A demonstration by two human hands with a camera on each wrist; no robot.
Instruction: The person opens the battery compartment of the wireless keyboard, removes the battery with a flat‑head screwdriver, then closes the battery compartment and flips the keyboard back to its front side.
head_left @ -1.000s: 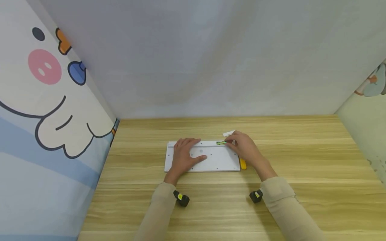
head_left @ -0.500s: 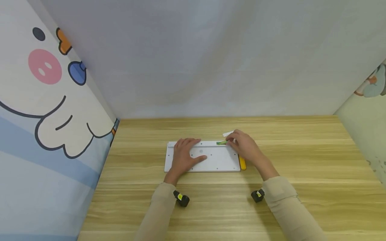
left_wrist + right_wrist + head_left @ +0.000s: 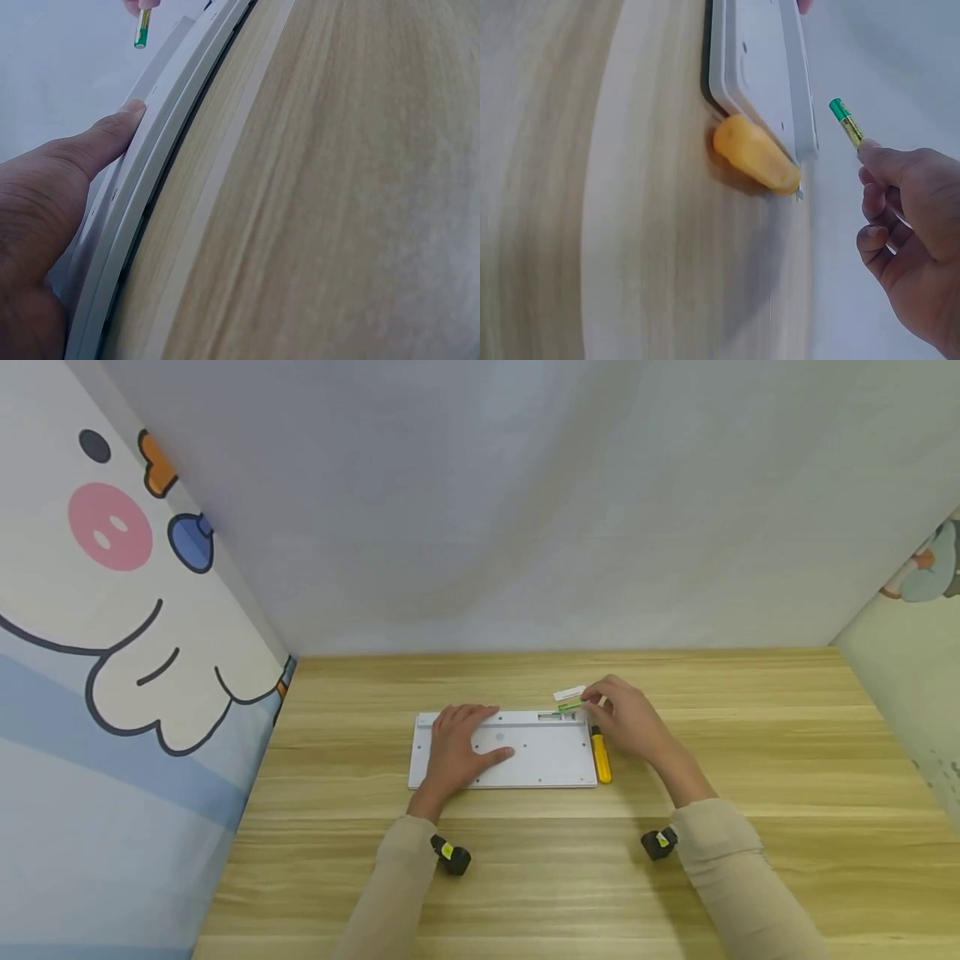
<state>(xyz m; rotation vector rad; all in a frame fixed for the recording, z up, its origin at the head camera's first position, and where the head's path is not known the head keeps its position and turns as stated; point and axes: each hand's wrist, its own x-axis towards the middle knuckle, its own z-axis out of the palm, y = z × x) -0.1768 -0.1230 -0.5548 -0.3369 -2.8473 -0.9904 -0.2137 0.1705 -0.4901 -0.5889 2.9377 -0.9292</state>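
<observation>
A white keyboard (image 3: 540, 764) lies face down on the wooden table, small screws dotting its back. My left hand (image 3: 453, 747) rests spread over its left half, the thumb flat on the back panel. Near the far right corner the battery compartment (image 3: 550, 717) is uncovered. Just above it, my right hand (image 3: 630, 722) pinches a green and gold battery (image 3: 847, 124) by one end between thumb and fingertips. The right wrist view shows the battery clear of the keyboard, its green end pointing away from the hand.
A screwdriver (image 3: 602, 758) with a yellow handle lies along the keyboard's right edge. The small white battery cover (image 3: 569, 692) sits on the table behind the keyboard. A pale wall (image 3: 525, 527) rises at the table's far edge.
My right hand has drawn the battery up out of the compartment and moved right with it. The screwdriver shows more fully now. The left hand and keyboard have stayed put.
</observation>
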